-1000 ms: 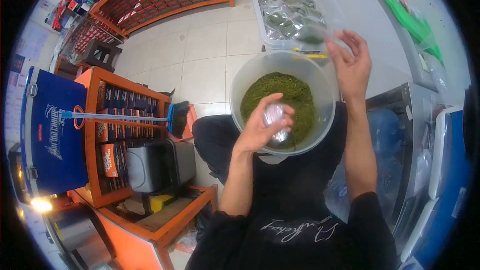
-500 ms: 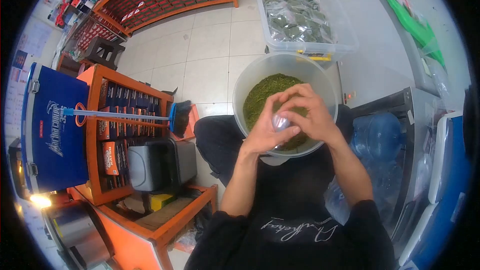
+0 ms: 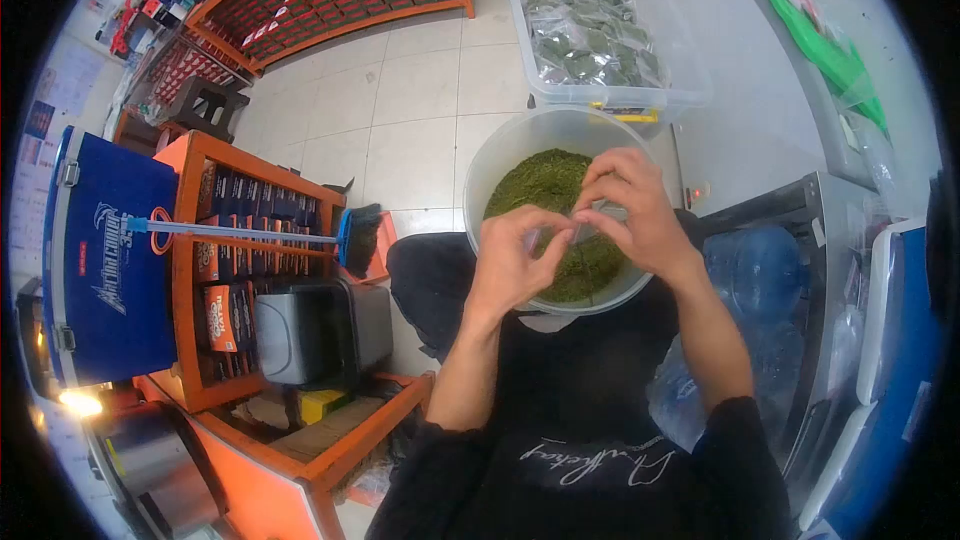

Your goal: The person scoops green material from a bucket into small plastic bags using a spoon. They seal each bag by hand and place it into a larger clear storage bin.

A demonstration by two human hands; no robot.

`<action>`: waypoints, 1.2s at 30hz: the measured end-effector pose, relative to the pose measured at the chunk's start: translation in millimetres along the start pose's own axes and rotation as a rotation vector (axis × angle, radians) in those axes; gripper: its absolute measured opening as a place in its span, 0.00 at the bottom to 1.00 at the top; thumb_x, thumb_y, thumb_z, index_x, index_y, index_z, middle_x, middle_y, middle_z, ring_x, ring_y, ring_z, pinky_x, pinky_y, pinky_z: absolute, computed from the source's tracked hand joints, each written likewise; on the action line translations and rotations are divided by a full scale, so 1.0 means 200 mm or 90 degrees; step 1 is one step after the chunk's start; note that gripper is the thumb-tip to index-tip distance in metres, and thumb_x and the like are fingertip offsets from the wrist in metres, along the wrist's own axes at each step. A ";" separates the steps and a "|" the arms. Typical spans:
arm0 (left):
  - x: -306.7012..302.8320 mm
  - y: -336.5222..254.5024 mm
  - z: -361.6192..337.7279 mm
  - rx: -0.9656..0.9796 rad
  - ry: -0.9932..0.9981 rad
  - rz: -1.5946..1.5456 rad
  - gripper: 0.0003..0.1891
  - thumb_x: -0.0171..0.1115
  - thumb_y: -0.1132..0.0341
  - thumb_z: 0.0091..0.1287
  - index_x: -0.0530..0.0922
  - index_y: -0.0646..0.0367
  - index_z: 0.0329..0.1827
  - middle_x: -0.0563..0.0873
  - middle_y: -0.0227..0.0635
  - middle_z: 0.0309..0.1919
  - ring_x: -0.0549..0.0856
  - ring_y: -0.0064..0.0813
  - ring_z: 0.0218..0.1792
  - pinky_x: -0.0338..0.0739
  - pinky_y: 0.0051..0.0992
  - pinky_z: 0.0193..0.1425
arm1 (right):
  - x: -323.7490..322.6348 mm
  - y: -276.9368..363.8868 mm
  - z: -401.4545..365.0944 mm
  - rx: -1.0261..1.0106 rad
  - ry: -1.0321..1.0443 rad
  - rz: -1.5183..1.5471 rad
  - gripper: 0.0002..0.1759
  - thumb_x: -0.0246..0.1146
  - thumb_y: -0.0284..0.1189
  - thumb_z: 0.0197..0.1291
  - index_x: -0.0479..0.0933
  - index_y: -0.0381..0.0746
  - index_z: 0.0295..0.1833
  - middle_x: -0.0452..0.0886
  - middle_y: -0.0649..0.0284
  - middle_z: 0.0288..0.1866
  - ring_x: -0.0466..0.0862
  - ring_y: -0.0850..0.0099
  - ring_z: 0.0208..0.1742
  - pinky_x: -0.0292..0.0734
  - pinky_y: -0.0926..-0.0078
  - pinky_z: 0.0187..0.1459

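The left hand (image 3: 512, 262) and the right hand (image 3: 640, 215) each clamp their fingertips on a small clear pouch (image 3: 598, 210), held above the near half of a round tub (image 3: 478, 172) of green ground leaf. A clear bin (image 3: 520, 30) of filled packets sits just beyond the tub's far rim.

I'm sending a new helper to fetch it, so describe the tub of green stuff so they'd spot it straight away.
Against the white tiled floor, right in front of the person, is a round see-through tub part filled with loose green flakes. Over it, the left hand and right hand pinch a small clear bag. The box just beyond is rectangular and holds filled packets.
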State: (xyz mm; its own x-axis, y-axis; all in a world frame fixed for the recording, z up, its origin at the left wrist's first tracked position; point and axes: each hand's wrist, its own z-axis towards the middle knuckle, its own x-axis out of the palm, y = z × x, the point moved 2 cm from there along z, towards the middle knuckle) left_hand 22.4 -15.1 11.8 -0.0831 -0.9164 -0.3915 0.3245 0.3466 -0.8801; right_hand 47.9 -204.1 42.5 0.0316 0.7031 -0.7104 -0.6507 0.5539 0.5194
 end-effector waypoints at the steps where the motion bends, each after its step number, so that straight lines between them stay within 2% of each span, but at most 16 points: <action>1: 0.00 -0.01 0.00 0.001 0.000 0.001 0.04 0.70 0.73 0.62 0.88 0.61 0.39 0.89 0.39 0.31 0.85 0.27 0.28 0.77 0.24 0.35 | 0.01 0.02 -0.01 -0.001 -0.001 0.000 0.09 0.71 0.34 0.59 0.81 0.41 0.37 0.80 0.64 0.47 0.77 0.60 0.56 0.69 0.62 0.56; 4: 0.00 0.00 -0.02 -0.121 -0.012 -0.020 0.04 0.72 0.73 0.63 0.87 0.63 0.38 0.89 0.33 0.27 0.85 0.15 0.29 0.78 0.23 0.35 | 0.03 0.06 -0.06 0.131 -0.143 -0.037 0.12 0.72 0.36 0.60 0.79 0.40 0.35 0.80 0.62 0.43 0.79 0.59 0.51 0.71 0.65 0.51; 6: 0.03 0.03 -0.05 -0.063 0.010 -0.030 0.04 0.70 0.73 0.65 0.85 0.65 0.37 0.88 0.33 0.26 0.85 0.16 0.29 0.78 0.22 0.33 | 0.06 0.10 -0.09 0.217 0.062 0.069 0.13 0.67 0.35 0.65 0.79 0.36 0.34 0.81 0.59 0.34 0.82 0.58 0.40 0.73 0.63 0.43; 10: 0.11 0.06 -0.07 -0.130 0.050 -0.209 0.05 0.67 0.73 0.69 0.83 0.66 0.36 0.88 0.34 0.26 0.86 0.17 0.29 0.79 0.21 0.32 | 0.11 0.06 -0.14 0.218 0.108 0.216 0.16 0.60 0.34 0.69 0.79 0.32 0.34 0.81 0.54 0.26 0.82 0.54 0.30 0.75 0.58 0.35; 12: 0.11 0.04 -0.08 -0.146 0.085 -0.438 0.07 0.63 0.73 0.71 0.81 0.65 0.34 0.87 0.35 0.25 0.87 0.20 0.27 0.80 0.21 0.31 | 0.07 0.06 -0.15 0.344 0.203 0.338 0.17 0.57 0.33 0.68 0.79 0.31 0.32 0.83 0.50 0.25 0.81 0.49 0.26 0.75 0.53 0.33; 16: 0.12 0.03 -0.10 -0.187 0.118 -0.257 0.07 0.63 0.74 0.70 0.79 0.65 0.32 0.85 0.36 0.22 0.88 0.21 0.25 0.80 0.23 0.30 | 0.10 0.06 -0.17 0.248 0.215 0.146 0.16 0.60 0.33 0.64 0.80 0.32 0.30 0.83 0.47 0.25 0.84 0.46 0.27 0.77 0.52 0.33; 18: 0.17 0.08 -0.09 -0.072 -0.054 0.013 0.07 0.66 0.72 0.68 0.79 0.65 0.32 0.84 0.38 0.19 0.87 0.26 0.22 0.80 0.24 0.28 | 0.13 0.08 -0.16 0.284 0.147 -0.179 0.15 0.62 0.35 0.60 0.83 0.34 0.29 0.83 0.45 0.25 0.85 0.45 0.29 0.79 0.50 0.34; 21: 0.18 0.05 -0.08 -0.021 -0.153 0.102 0.08 0.70 0.71 0.64 0.78 0.65 0.32 0.83 0.39 0.18 0.88 0.31 0.21 0.80 0.28 0.26 | 0.10 0.09 -0.11 0.363 0.100 -0.240 0.14 0.63 0.36 0.58 0.85 0.36 0.30 0.83 0.44 0.26 0.85 0.44 0.30 0.80 0.48 0.35; 25: 0.10 -0.03 -0.03 -0.086 -0.153 0.044 0.12 0.77 0.69 0.57 0.82 0.64 0.37 0.88 0.40 0.26 0.91 0.38 0.31 0.84 0.30 0.35 | 0.00 0.08 -0.03 0.368 0.113 -0.251 0.15 0.64 0.37 0.58 0.85 0.35 0.31 0.84 0.45 0.26 0.86 0.45 0.30 0.81 0.49 0.36; 27: 0.02 -0.12 0.02 0.198 -0.195 0.040 0.19 0.83 0.68 0.50 0.85 0.63 0.44 0.90 0.41 0.38 0.91 0.40 0.43 0.85 0.32 0.48 | -0.04 0.09 0.02 0.205 0.220 -0.148 0.17 0.63 0.38 0.61 0.85 0.34 0.32 0.84 0.46 0.25 0.86 0.46 0.30 0.81 0.52 0.37; 28: -0.01 -0.13 0.01 0.175 -0.098 0.058 0.26 0.85 0.67 0.47 0.86 0.61 0.50 0.89 0.41 0.47 0.88 0.41 0.51 0.82 0.32 0.56 | -0.03 0.08 0.03 0.207 0.222 -0.144 0.17 0.63 0.38 0.61 0.85 0.34 0.32 0.84 0.46 0.25 0.86 0.46 0.30 0.81 0.52 0.37; 30: -0.06 -0.03 -0.01 0.176 -0.114 0.060 0.26 0.85 0.68 0.47 0.85 0.61 0.50 0.89 0.41 0.46 0.89 0.41 0.50 0.82 0.32 0.55 | -0.01 0.05 0.08 0.236 0.244 0.095 0.22 0.61 0.42 0.67 0.85 0.33 0.32 0.84 0.48 0.24 0.86 0.50 0.30 0.82 0.55 0.39; 31: -0.08 0.01 -0.01 0.182 -0.129 0.059 0.26 0.85 0.68 0.47 0.85 0.61 0.50 0.89 0.41 0.46 0.89 0.40 0.49 0.83 0.31 0.54 | 0.02 -0.01 0.08 0.236 0.244 0.094 0.22 0.61 0.42 0.67 0.85 0.33 0.32 0.84 0.48 0.24 0.86 0.50 0.30 0.82 0.55 0.39; 33: -0.15 0.04 -0.02 0.187 -0.164 0.085 0.26 0.85 0.70 0.47 0.84 0.62 0.50 0.90 0.42 0.46 0.90 0.37 0.47 0.83 0.30 0.53 | 0.14 -0.17 0.03 0.462 0.184 0.191 0.25 0.59 0.44 0.71 0.85 0.33 0.33 0.84 0.49 0.22 0.88 0.53 0.31 0.81 0.56 0.40; 34: -0.18 0.06 -0.04 0.169 -0.185 0.078 0.25 0.84 0.71 0.48 0.84 0.63 0.50 0.89 0.42 0.47 0.89 0.34 0.45 0.83 0.29 0.51 | 0.18 -0.17 0.03 0.481 0.334 0.030 0.23 0.61 0.42 0.71 0.85 0.30 0.38 0.87 0.46 0.32 0.90 0.54 0.39 0.83 0.56 0.46; 36: -0.20 0.12 -0.07 0.124 -0.207 0.012 0.25 0.84 0.76 0.49 0.83 0.64 0.51 0.89 0.43 0.51 0.88 0.26 0.42 0.83 0.23 0.43 | 0.35 -0.18 -0.08 0.462 0.436 -0.080 0.20 0.61 0.39 0.70 0.84 0.29 0.42 0.87 0.44 0.39 0.89 0.52 0.44 0.83 0.55 0.49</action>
State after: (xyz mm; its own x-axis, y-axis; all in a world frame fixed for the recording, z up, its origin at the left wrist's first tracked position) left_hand 20.1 32.3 1.9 0.2176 -0.9368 -0.2740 0.4983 0.3480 -0.7941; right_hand 61.2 -181.9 -32.6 -0.5228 0.3395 -0.7819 -0.0461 0.9046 0.4237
